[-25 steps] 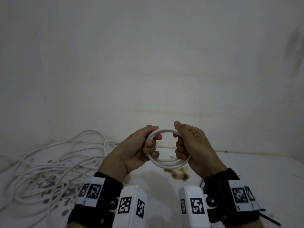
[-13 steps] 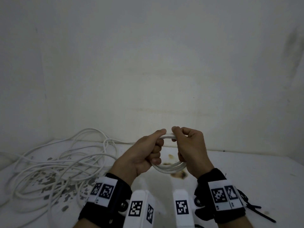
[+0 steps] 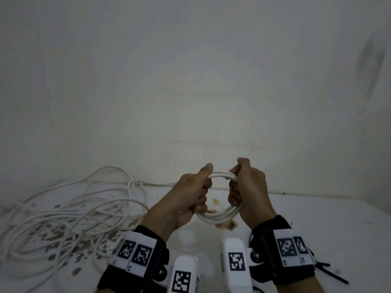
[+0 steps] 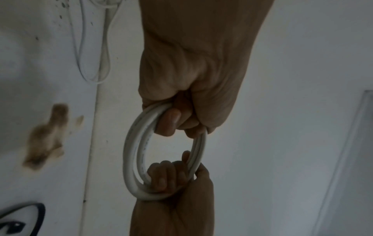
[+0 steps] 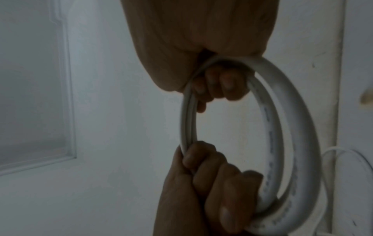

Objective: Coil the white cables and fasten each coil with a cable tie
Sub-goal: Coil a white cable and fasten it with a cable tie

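Observation:
A small coil of white cable is held up in front of the wall, above the table. My left hand grips its left side, thumb on the top strands and fingers curled through the ring. My right hand grips the right side the same way. In the left wrist view the coil hangs from my left hand, with my right hand below it. The right wrist view shows the coil between my right hand and my left hand.
A loose tangle of white cable covers the left of the stained white table. Black cable ties lie by my right wrist. A brown stain sits under the coil. The wall stands close behind.
Both hands kept hold of the coil. My right hand has shifted to the right along it, so the hands stand further apart and the ring shows wider than half a second ago.

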{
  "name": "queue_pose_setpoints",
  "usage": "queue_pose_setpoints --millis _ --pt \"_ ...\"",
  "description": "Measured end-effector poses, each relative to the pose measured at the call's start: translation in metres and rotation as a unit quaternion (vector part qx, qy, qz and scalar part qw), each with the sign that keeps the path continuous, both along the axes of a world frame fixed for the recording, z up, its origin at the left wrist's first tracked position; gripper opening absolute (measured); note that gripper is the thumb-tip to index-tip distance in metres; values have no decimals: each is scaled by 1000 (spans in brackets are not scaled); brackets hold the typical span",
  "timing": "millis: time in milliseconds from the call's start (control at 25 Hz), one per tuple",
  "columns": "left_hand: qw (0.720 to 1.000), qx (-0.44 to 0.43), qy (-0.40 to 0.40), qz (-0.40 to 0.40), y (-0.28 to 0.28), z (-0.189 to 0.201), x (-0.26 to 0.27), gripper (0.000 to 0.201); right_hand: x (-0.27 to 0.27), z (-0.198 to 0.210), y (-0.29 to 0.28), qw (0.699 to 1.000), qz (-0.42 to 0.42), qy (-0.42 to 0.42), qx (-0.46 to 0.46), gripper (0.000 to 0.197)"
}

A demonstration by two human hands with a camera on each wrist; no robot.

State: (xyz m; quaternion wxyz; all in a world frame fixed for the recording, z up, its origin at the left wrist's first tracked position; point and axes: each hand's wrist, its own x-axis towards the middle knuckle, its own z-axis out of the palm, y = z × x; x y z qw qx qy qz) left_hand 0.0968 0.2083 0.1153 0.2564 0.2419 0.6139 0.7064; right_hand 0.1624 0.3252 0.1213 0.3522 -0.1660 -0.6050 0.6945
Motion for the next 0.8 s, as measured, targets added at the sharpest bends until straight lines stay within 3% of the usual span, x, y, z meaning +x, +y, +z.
queue_pose_setpoints --millis 240,520,640,800 --pt "999 21 2 36 1 -4 -4 45 8 -3 12 987 81 -102 90 51" --pt "999 -23 10 34 13 -20 -1 44 53 -14 68 958 28 -232 164 52" --pt "999 -39 4 24 26 -28 8 44 86 -15 95 915 53 -324 234 49" --pt "998 -53 -10 13 50 -35 19 43 111 -26 126 820 100 -456 331 37"
